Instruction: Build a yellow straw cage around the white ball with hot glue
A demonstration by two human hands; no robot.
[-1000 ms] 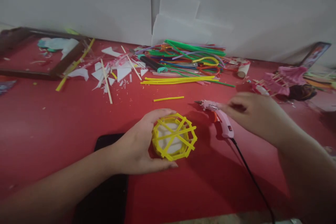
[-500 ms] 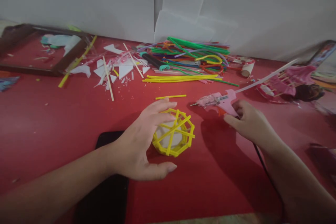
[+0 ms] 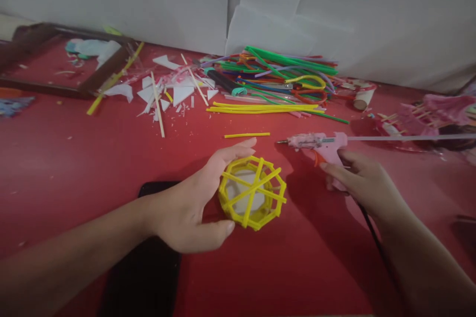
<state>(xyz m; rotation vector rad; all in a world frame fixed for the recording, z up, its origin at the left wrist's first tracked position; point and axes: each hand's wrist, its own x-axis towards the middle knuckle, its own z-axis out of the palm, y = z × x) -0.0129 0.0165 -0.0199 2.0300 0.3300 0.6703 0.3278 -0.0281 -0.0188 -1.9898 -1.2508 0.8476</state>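
Observation:
A round yellow basket-like frame of fuzzy sticks stands on the red table, with strips crossing over its top and a pale disc inside. Around its left side curves my left hand, thumb and fingers spread, the thumb near its lower edge. My right hand grips the handle of a pink glue gun, whose metal tip points left and whose long glue stick reaches out to the right. Just beyond the yellow frame lies a short yellow stick.
Pipe cleaners in many colours and longer yellow sticks lie at the back. White scraps are left of them, a brown frame farther left. A black phone-like slab lies under my left forearm; pink craftwork is at right.
My left hand has come in closer around the side of the yellow frame, its fingers no longer over the top. The glue gun has turned nearly level, and its glue stick now points straight right.

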